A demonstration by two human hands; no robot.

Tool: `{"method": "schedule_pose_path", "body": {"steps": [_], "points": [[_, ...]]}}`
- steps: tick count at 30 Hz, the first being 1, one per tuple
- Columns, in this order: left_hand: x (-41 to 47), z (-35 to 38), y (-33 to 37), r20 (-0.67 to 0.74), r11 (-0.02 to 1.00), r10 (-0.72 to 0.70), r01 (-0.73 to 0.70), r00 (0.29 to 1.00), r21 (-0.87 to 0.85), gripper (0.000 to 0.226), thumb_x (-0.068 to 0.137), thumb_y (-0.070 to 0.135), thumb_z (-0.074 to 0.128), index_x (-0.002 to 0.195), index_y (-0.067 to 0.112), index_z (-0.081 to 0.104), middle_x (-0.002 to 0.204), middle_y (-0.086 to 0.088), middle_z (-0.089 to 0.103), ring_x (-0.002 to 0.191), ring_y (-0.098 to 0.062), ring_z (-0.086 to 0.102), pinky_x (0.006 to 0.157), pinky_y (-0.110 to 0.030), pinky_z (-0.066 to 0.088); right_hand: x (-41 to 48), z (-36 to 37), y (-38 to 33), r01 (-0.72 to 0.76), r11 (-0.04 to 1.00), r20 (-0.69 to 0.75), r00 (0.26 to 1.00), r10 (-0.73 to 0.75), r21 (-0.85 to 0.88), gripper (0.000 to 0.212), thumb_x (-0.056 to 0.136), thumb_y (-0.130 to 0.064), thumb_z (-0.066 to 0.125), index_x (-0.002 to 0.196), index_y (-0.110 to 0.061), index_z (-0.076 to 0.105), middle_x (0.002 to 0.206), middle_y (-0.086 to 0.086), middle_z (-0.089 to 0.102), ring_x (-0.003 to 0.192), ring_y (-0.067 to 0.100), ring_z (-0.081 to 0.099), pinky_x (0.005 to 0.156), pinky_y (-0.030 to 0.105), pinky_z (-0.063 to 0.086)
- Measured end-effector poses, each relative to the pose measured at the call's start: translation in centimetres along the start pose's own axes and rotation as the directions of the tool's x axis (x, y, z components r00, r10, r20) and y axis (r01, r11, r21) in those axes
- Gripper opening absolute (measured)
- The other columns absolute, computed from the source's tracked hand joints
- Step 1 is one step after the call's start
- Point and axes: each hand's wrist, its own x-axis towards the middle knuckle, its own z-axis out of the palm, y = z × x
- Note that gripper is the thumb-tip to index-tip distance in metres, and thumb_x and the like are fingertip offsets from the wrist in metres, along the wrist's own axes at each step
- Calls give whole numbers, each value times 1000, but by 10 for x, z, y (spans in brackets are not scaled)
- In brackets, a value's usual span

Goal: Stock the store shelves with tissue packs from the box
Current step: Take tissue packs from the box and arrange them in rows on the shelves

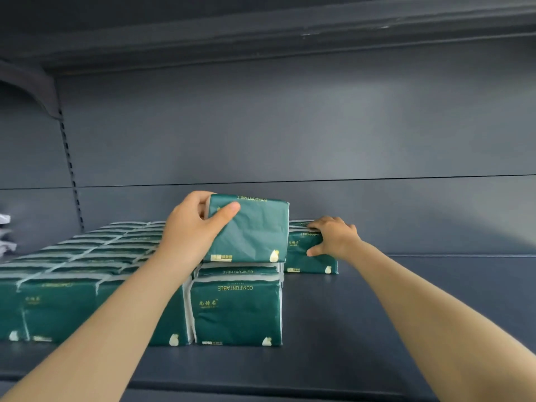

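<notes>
Your left forearm (101,329) and right forearm (435,314) rise from the bottom corners, bare, over the front edge of the dark shelf (406,300).

Your left hand (191,227) grips the raised tissue pack (252,230). The thumb lies across the pack's green front face and the fingers wrap behind its upper left corner. The pack stands on edge with its print upside down. Its bottom edge touches the top of the front pack (236,311), directly below your thumb.

To the left of those fingers and below them, the stocked packs (87,256) fill the shelf in tight rows. They run from the front edge back toward the slotted upright (71,169).

Your right hand (333,236) clasps the rear tissue pack (307,262). The fingers curl over its top edge and the thumb presses its front face. This pack stands on the shelf deck, deeper in than the front pack. It sits just right of the raised tissue pack, whose edge overlaps it from this angle. Whether the two touch cannot be told.

To the right of your right fingers the deck shows bare metal. Beyond both sets of fingertips stands the grey back panel (290,126), with the upper shelf (261,30) overhead. At the far left edge, well apart from your left fingers, something white (5,233) shows, too cropped to identify.
</notes>
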Motion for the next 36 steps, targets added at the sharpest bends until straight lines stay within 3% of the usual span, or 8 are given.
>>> {"method": "schedule_pose_path", "body": {"steps": [3,7,11,15,22,27,32,36], "points": [[-3,-4,10,-27,1000,-4,3,1000,-21,30,84,37,66,107,20,58,100,7,66,94,-11,64,86,-38,53,-9,-12,-5,-2,999,-35,999,4,52,73,81,-46,67,144,-27,34,144,-1,40,134,22,34,107,43,27],[-13,-9,24,-79,996,-38,32,996,-83,24,85,35,66,103,23,58,101,3,67,95,-14,64,89,-43,52,-45,-30,-11,37,936,-195,980,34,351,39,89,-36,61,125,-20,57,127,-3,58,119,18,50,98,34,40],[-35,-4,37,-84,979,-70,52,994,-199,22,87,31,64,105,22,56,101,6,66,94,-9,64,80,-30,54,-103,-52,-32,83,518,-187,971,151,851,15,93,-32,57,99,-20,64,103,-6,67,102,12,60,83,23,47],[-59,10,48,-47,954,-69,52,997,-296,20,87,30,65,104,25,56,101,8,66,92,-4,64,75,-23,53,-159,-60,-51,138,168,-158,980,117,976,22,95,-31,54,109,-17,65,102,-3,72,98,12,67,90,28,52],[-86,29,49,59,962,15,1,998,-272,21,85,32,66,103,33,55,102,11,66,96,-4,63,79,-24,52,-196,-58,-51,160,193,-187,973,131,968,23,83,-21,71,105,-15,67,95,-1,74,87,15,69,65,23,50],[-85,17,30,183,966,181,-210,966,151,42,88,43,57,124,22,53,112,12,61,103,0,57,94,-21,45,-195,-53,-31,122,174,-162,958,238,977,21,82,-17,71,102,-13,66,92,-1,74,80,11,70,58,18,51],[-80,2,-3,465,534,222,-506,857,677,69,86,61,30,137,16,43,139,3,46,131,-13,40,104,-27,34,-161,-36,-9,55,246,-147,916,374,968,16,84,-20,71,97,-14,65,94,1,72,80,14,68,65,23,52],[-73,5,-27,539,390,258,-597,802,701,67,81,60,36,107,6,65,109,-8,67,100,-26,66,83,-38,54,-118,-8,-4,-83,441,-107,915,389,894,24,86,-25,68,101,-7,64,88,4,68,70,16,62,77,35,56]]}}
